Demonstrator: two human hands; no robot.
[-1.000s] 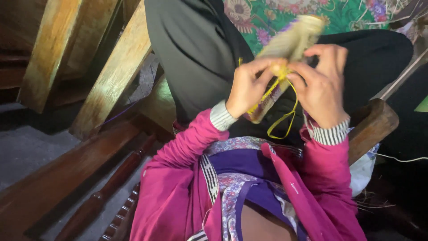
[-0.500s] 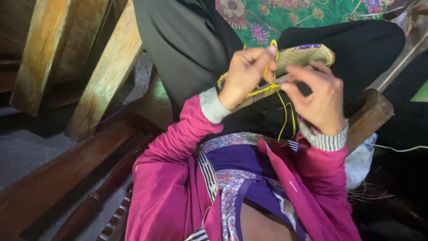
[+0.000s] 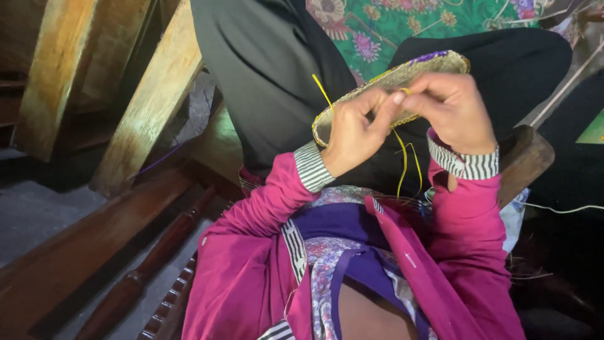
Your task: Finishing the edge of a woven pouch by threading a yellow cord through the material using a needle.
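Observation:
A flat oval woven piece, straw-coloured with a yellow rim and a purple patch at its far end, lies across both my hands above my black-trousered lap. My left hand grips its near edge with fingers curled around it. My right hand pinches the rim beside the left fingers, where thin yellow strands hang down in loops. One yellow strand sticks up at the left end. Both sleeves are magenta with striped cuffs.
Slanted wooden beams stand at the left, with a dark wooden rail and turned spindle below. A green flowered cloth lies beyond my knees. A wooden armrest is at the right, a white cord trailing past it.
The woven piece has turned from upright to lying flat and sideways. Both hands have shifted up and right along its rim, and the yellow strands now hang lower.

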